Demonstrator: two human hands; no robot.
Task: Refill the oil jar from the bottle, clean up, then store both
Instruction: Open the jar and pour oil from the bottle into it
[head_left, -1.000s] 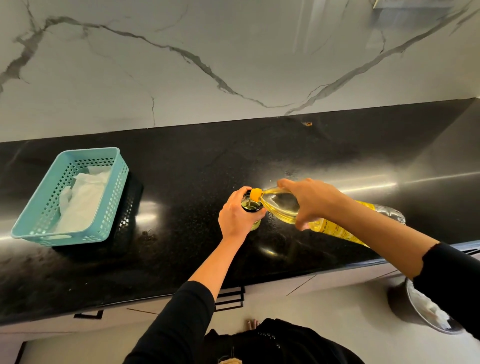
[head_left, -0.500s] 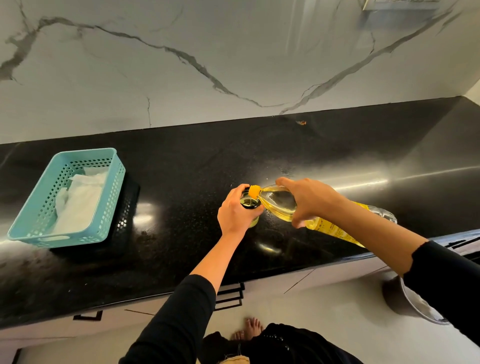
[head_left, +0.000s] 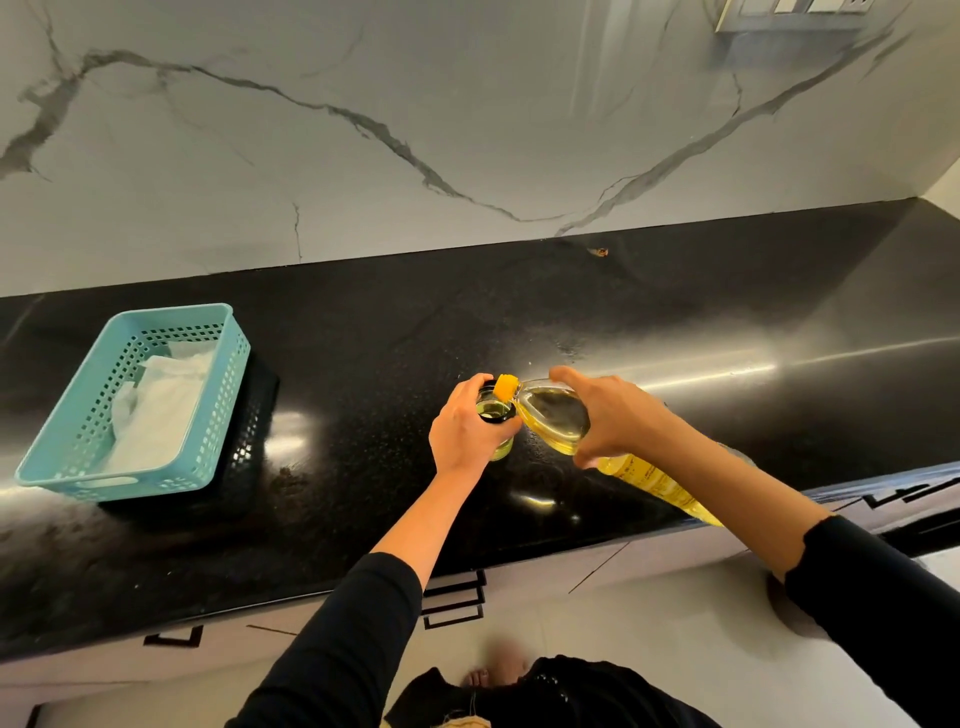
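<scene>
The small round oil jar (head_left: 500, 451) stands on the shiny black surface (head_left: 363, 364), which has tiny sparkly specks in it. The jar is clear, with a dark ring at its mouth and yellow-green oil inside. The left hand (head_left: 470, 426) holds the jar, its fingers (head_left: 467, 387) curled round the smooth side.

Just right of the jar, the right hand (head_left: 613, 415) holds the bottle (head_left: 553, 415), with its fingers (head_left: 566, 375) curled over the fat, see-through plastic part. The bottle is tipped over sideways. Its bumpy orange neck sits right at the jar's mouth. Golden oil fills the low side of the bottle, and its yellow label points away from the jar.

Far to the left of the jar is a blue-green plastic basket (head_left: 132, 475), shaped like a box with little square holes. Crumpled white paper (head_left: 156, 410) lies inside. A black basket (head_left: 254, 415) with holes sits against it, on the side nearer the jar.

Behind the jar is a smooth white stone wall (head_left: 467, 130) with wiggly grey lines.
</scene>
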